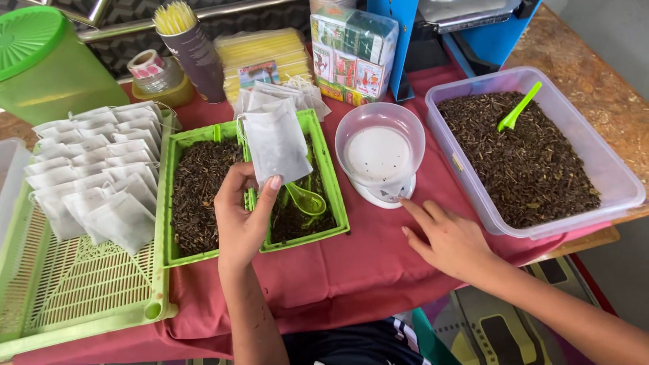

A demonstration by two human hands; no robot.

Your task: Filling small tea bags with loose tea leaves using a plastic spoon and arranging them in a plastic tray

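Left hand (pixel 238 220): fingers pinched on a white tea bag (pixel 276 143), held upright over green tray (pixel 337 203) of loose tea with green spoon (pixel 305 200). Right hand (pixel 447 240): open, empty, fingers spread on red-clothed counter (pixel 351 263), forefinger touching white scale (pixel 380 157). Left: filled bags (pixel 94 172) in rows. Right: clear tub (pixel 608 169), green scoop (pixel 518 108).

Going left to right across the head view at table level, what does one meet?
Green latticed tray with filled white bags → green tray of dried leaves → left hand holding a white filter bag → small scale with a white bowl → right hand → clear tub of dried leaves.
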